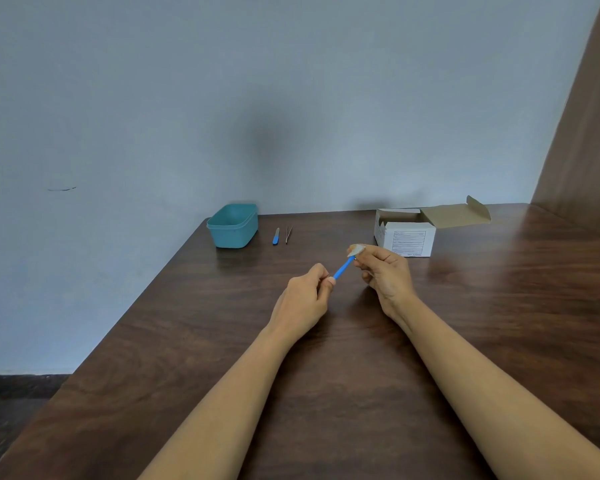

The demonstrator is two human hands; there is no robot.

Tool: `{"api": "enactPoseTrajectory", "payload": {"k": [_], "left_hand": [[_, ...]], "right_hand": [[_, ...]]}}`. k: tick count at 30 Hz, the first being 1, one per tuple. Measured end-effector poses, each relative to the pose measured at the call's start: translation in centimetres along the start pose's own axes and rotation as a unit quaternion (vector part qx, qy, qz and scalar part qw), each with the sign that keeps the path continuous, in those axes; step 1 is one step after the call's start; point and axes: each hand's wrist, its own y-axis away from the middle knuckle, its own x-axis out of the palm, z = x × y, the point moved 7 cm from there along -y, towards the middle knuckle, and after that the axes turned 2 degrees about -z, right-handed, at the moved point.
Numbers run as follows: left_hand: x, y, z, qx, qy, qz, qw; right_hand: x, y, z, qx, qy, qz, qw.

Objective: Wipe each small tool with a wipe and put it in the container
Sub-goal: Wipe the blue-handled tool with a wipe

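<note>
One teal container point(234, 225) stood at the far left of the wooden tabletop point(187, 341), with one blue-handled tool point(275, 236) and one pair of tweezers point(288, 234) lying side by side just right of it. Nearer, the left hand point(309, 296), fingers curled, pinched the lower end of a second blue-handled tool point(343, 267). The right hand point(385, 271) pinched one wipe point(355, 250) round its upper end, in front of one open white box point(406, 233).
</note>
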Motion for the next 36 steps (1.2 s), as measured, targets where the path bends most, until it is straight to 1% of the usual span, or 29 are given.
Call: {"api": "enactPoseTrajectory", "payload": {"k": [5, 10, 14, 17, 22, 24, 32, 36], "left_hand": [[0.01, 0.00, -0.09, 0.005, 0.002, 0.003, 1.000], [0.01, 0.07, -0.17, 0.008, 0.003, 0.006, 1.000], [-0.04, 0.07, -0.21, 0.010, 0.003, 0.007, 1.000], [-0.03, 0.15, -0.37, 0.013, -0.002, 0.009, 1.000], [0.03, 0.16, -0.15, 0.007, -0.007, 0.005, 1.000], [0.10, 0.16, -0.08, 0.008, -0.006, 0.006, 1.000], [-0.05, 0.22, -0.50, 0.013, -0.003, 0.013, 1.000], [0.01, 0.20, -0.37, 0.009, -0.008, 0.012, 1.000]], "right_hand": [[-0.27, -0.18, -0.04, 0.009, -0.040, -0.008, 0.999], [-0.53, -0.38, -0.35, 0.010, -0.015, -0.014, 1.000], [-0.32, -0.30, -0.11, -0.016, 0.014, -0.005, 1.000], [-0.37, -0.51, -0.34, -0.010, 0.021, -0.005, 1.000], [-0.38, -0.34, -0.37, 0.014, -0.032, -0.006, 0.999], [-0.36, -0.32, -0.37, 0.018, -0.038, -0.003, 0.999], [-0.23, -0.19, -0.07, -0.018, 0.011, -0.006, 1.000], [0.04, -0.22, -0.05, -0.020, 0.016, 0.016, 1.000]]}}
